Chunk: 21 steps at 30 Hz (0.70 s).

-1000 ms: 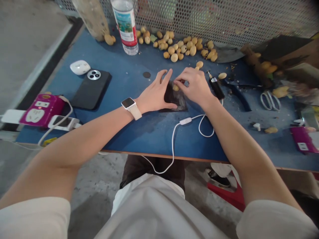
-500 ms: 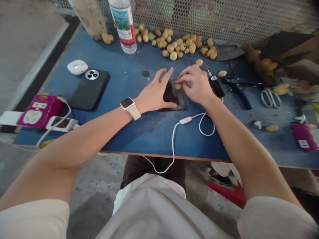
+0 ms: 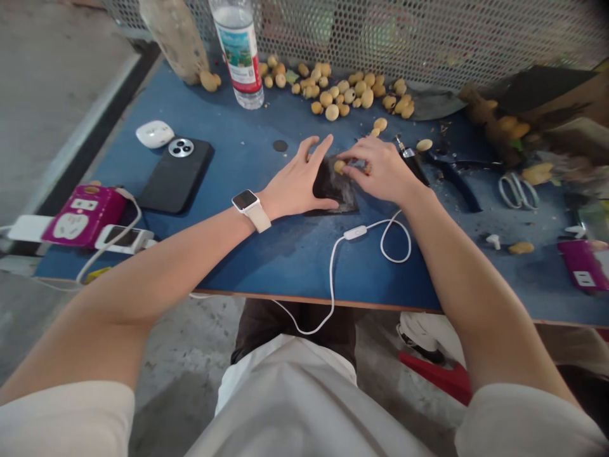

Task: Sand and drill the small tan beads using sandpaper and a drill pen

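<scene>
My left hand (image 3: 299, 181) lies flat with fingers spread on a dark rough pad (image 3: 339, 195), a white-strapped watch (image 3: 247, 206) on its wrist. My right hand (image 3: 383, 171) sits just beside it, its fingertips pinching a small yellow fruit (image 3: 339, 166) against the pad. Another bit of fruit or skin (image 3: 368, 169) shows under the right fingers. Beyond my hands, a heap of similar round fruits (image 3: 333, 95) lies on the blue table (image 3: 285, 266). A small black tool (image 3: 412, 163) stands close to my right hand.
A water bottle (image 3: 236, 57) stands at the back, before a perforated metal mesh (image 3: 404, 32). A black phone (image 3: 176, 174) and white case (image 3: 155, 134) lie left, near a pink power socket (image 3: 84, 216). Blue-handled pliers (image 3: 454, 184) and scissors (image 3: 518, 192) lie right. A white cable (image 3: 333, 266) crosses the table.
My right hand has shifted slightly right across the pad, with the fruit still at its fingertips. My left hand stays on the pad.
</scene>
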Tool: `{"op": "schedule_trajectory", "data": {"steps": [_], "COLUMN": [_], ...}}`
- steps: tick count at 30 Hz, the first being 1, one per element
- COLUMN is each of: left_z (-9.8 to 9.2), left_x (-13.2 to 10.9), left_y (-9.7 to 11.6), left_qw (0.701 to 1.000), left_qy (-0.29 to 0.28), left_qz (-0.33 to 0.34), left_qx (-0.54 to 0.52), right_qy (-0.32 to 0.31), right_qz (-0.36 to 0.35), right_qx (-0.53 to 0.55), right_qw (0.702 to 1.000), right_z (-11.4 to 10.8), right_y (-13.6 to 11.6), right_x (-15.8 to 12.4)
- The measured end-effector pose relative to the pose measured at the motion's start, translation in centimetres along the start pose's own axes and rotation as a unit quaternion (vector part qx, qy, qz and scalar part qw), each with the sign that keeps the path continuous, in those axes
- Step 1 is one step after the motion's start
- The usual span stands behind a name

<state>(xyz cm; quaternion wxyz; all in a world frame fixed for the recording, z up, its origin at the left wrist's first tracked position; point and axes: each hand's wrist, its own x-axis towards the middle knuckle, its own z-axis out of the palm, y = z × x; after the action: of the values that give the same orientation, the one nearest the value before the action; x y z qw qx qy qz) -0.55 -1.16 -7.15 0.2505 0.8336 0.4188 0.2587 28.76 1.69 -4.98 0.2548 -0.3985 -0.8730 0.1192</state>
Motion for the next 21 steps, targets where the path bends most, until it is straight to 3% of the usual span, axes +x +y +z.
{"op": "schedule_trajectory", "data": {"steps": [9, 21], "left_z": [0.1, 0.1], "left_x": [-0.1, -0.5], "left_y": [0.3, -0.1], "left_qw": [1.0, 1.0], "left_qy": [-0.002, 0.007], "left_qz": [-0.005, 0.015], "left_qx": [0.007, 0.011], "right_qy": [-0.006, -0.002], "right_qz": [0.019, -0.012], "right_qx": [0.009, 0.059], "right_qw": [1.0, 0.998], "right_z": [0.0, -0.6], "right_y": [-0.9, -2.1], "right_x": [0.1, 0.2]}}
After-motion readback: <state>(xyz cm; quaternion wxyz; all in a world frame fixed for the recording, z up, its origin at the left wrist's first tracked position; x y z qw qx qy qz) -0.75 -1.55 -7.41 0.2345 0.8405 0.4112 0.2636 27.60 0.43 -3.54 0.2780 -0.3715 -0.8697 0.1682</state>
